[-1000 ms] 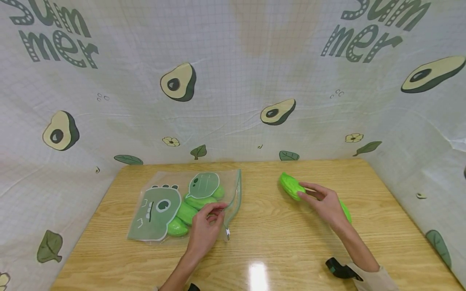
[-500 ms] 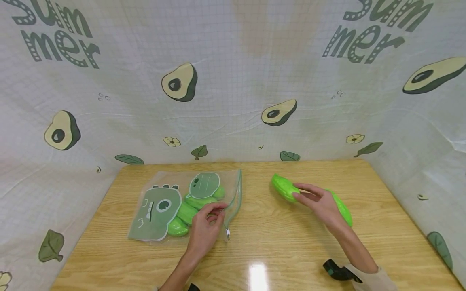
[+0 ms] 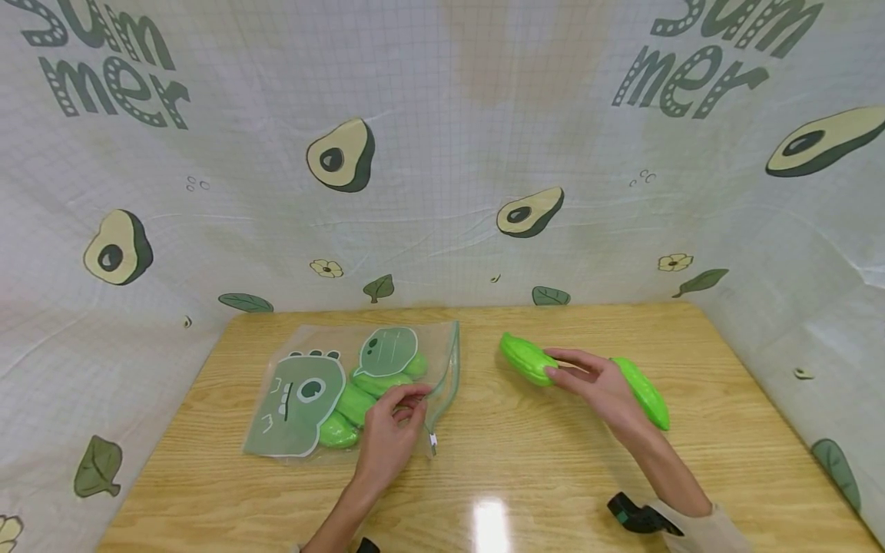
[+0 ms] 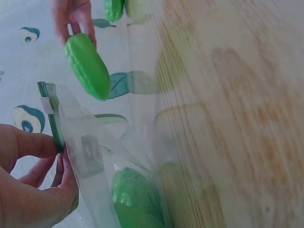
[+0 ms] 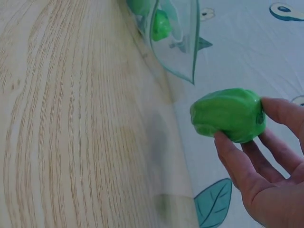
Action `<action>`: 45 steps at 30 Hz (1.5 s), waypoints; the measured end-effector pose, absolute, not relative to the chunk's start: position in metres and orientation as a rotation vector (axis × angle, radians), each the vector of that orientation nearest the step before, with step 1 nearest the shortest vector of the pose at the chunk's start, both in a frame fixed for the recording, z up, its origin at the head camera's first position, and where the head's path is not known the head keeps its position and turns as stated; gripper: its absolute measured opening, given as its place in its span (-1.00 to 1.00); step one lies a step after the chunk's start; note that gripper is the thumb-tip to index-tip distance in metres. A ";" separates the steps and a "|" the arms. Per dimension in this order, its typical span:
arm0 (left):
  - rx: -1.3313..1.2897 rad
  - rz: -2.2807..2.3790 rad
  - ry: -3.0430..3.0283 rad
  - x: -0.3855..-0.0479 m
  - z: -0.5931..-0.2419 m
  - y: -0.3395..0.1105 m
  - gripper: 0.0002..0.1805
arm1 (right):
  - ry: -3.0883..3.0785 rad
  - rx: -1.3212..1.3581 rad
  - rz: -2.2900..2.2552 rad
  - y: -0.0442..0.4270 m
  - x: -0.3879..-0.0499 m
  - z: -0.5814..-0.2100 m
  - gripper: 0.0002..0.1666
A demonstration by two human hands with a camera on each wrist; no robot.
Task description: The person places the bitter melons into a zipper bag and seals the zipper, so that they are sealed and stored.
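A clear zip bag with a green monster print (image 3: 293, 407) lies at the left of the table, several green vegetable-shaped pieces (image 3: 355, 405) inside it. My left hand (image 3: 390, 434) pinches the rim of its mouth near the white slider (image 3: 433, 440); in the left wrist view the left hand (image 4: 38, 183) holds the green zip edge (image 4: 58, 128). Between thumb and fingers of my right hand (image 3: 604, 388) is one end of a bumpy green piece (image 3: 527, 359), held right of the bag. The right wrist view shows that piece (image 5: 228, 115) above the table, gripped by the right hand (image 5: 270, 175).
Another green piece (image 3: 644, 395) lies on the wooden table (image 3: 525, 476), just right of and behind my right hand. A pale cloth (image 3: 442, 253) with avocado prints hangs behind the table and on both sides.
My right hand has carried the green piece leftward, nearer to the bag's mouth, uncovering more of the piece at the right. The left hand and the bag have stayed in place.
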State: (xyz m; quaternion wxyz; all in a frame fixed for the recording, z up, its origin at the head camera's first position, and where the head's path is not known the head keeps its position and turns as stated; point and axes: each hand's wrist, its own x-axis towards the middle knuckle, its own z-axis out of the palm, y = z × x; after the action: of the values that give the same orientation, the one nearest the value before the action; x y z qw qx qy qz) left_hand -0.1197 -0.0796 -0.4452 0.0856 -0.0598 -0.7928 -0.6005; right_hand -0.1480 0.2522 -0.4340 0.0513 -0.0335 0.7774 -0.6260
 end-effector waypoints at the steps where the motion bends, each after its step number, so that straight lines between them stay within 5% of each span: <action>1: -0.173 -1.792 -2.363 -0.120 -0.445 -0.080 -0.76 | 2.357 -0.106 -1.909 0.251 -0.148 -0.434 -0.41; 45: -0.170 -1.787 -2.365 -0.120 -0.444 -0.080 -0.75 | 2.116 -0.297 -1.919 0.208 -0.161 -0.440 -0.50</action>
State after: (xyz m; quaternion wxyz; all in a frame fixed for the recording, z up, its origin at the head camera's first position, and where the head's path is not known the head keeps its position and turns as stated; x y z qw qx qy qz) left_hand -0.1203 -0.0802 -0.4443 0.0859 -0.0569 -0.7936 -0.5997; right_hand -0.1615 0.2081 -0.4398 0.1342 -0.1025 0.7301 -0.6622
